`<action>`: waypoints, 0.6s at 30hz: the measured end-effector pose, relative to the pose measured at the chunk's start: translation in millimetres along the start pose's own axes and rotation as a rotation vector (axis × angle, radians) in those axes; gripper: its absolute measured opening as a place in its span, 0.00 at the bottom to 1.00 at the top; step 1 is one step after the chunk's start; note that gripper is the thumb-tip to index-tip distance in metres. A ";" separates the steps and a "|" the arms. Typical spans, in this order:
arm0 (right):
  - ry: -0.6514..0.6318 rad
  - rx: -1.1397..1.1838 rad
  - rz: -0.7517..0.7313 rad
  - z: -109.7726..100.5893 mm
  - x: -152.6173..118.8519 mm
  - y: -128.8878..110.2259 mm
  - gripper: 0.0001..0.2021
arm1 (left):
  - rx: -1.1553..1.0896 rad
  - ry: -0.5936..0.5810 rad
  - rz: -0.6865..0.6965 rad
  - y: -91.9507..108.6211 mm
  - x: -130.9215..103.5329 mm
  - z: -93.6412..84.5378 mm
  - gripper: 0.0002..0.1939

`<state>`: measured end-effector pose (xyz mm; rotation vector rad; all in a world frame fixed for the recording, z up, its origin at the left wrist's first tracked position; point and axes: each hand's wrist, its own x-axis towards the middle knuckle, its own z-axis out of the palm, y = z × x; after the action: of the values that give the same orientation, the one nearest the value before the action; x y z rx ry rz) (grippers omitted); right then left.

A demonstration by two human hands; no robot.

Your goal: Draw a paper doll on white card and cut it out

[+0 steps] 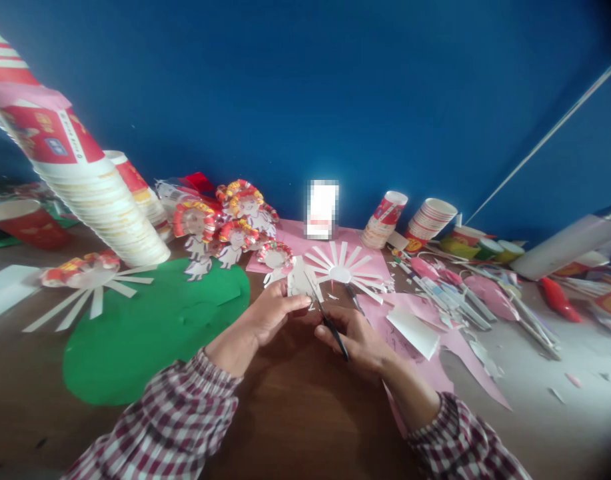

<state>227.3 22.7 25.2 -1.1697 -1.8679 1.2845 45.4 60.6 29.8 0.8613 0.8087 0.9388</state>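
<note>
My left hand [278,310] pinches a small piece of white paper [301,277] between thumb and fingers. Faint drawn lines show on the paper. My right hand [352,337] is closed round the dark handles of a pair of scissors [330,323]. Their blades point up and left, at the paper's right edge; whether they touch it I cannot tell. Just beyond my hands lies a paper cup cut into flat white strips [341,273], spread like rays on pink paper [372,250]. Paper figures with red and yellow curled rims [238,233] stand beyond my left hand.
A tall stack of paper cups [100,200] leans at the left, beside a green paper sheet [185,333]. Shorter cup stacks [385,220] stand at the blue wall. Pink scraps [450,353], markers [455,293] and a red object [560,300] lie at right. A bright blurred-out screen [322,208] stands behind.
</note>
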 end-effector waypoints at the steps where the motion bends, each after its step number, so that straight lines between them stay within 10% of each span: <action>1: -0.014 0.010 0.001 -0.3 0.1 0.9 0.19 | 0.002 -0.004 -0.010 0.5 0.0 -0.6 0.13; 18: -0.068 -0.068 -0.023 -2.2 0.4 3.2 0.18 | 0.037 -0.028 -0.080 3.3 0.2 -9.6 0.12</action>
<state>230.0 24.4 23.0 -1.1492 -1.9821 1.2715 36.1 64.4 28.6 0.8658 0.8327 0.8427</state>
